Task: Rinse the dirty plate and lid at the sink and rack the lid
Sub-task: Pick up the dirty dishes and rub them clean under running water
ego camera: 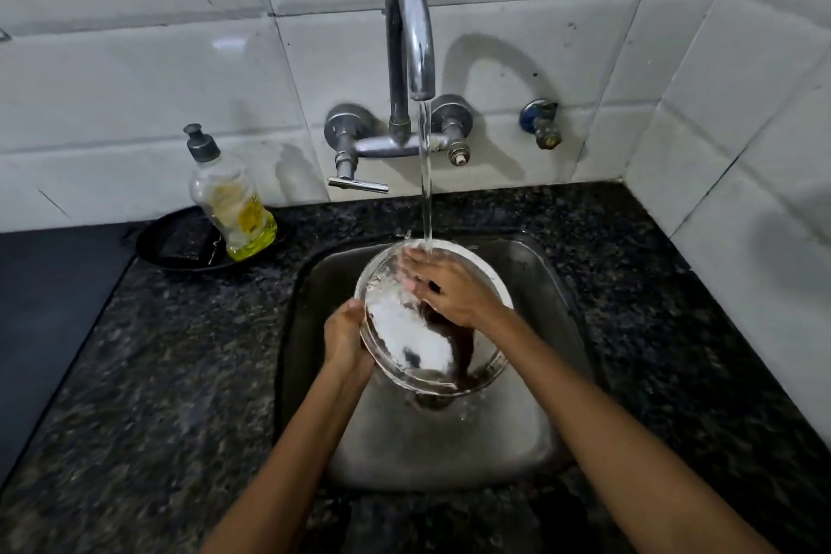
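A round glass lid with a metal rim is tilted over the steel sink, under the running tap stream. Dark brown residue runs down its lower right part. My left hand grips the lid's left rim. My right hand lies flat on the lid's upper surface, fingers spread under the water. A white plate shows behind the lid's right edge; I cannot tell whether it rests in the sink or is held with the lid.
A chrome wall faucet with a lever handle stands behind the sink. A dish soap bottle sits on a black tray at the left. Dark granite counter surrounds the sink; a tiled wall closes the right side.
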A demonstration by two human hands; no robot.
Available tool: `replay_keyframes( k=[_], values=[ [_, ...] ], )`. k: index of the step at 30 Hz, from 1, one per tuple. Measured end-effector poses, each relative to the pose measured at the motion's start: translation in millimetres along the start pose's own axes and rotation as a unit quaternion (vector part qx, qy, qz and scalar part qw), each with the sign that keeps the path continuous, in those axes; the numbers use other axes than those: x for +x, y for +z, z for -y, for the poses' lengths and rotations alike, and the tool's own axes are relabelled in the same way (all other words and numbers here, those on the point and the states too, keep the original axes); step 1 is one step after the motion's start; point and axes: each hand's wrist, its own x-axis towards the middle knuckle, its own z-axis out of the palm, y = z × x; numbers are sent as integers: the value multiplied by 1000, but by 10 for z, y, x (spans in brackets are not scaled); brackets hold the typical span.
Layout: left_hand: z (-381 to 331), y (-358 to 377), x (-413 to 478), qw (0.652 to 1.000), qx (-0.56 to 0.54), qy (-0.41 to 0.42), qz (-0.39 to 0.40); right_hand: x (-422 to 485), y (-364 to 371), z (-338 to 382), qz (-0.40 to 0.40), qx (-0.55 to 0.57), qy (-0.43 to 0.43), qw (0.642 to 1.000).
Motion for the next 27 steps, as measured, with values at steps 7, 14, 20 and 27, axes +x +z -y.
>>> replay_keyframes(
  k=[7, 14, 20, 27],
  values=[
    [67, -137, 35, 993, -86, -59, -62, -395, 240, 187, -112, -84, 61, 988],
    [127, -139, 101, 987, -94, -90, -94, -661, 230, 141, -43, -336, -47, 940],
    [-14, 30, 57, 990, -29, -138, 18, -580, -187, 210, -89, -366, -202, 904],
    [19, -121, 81, 936, 327, -80, 103, -400, -486, 60, -221, 160, 284, 919]
  ],
)
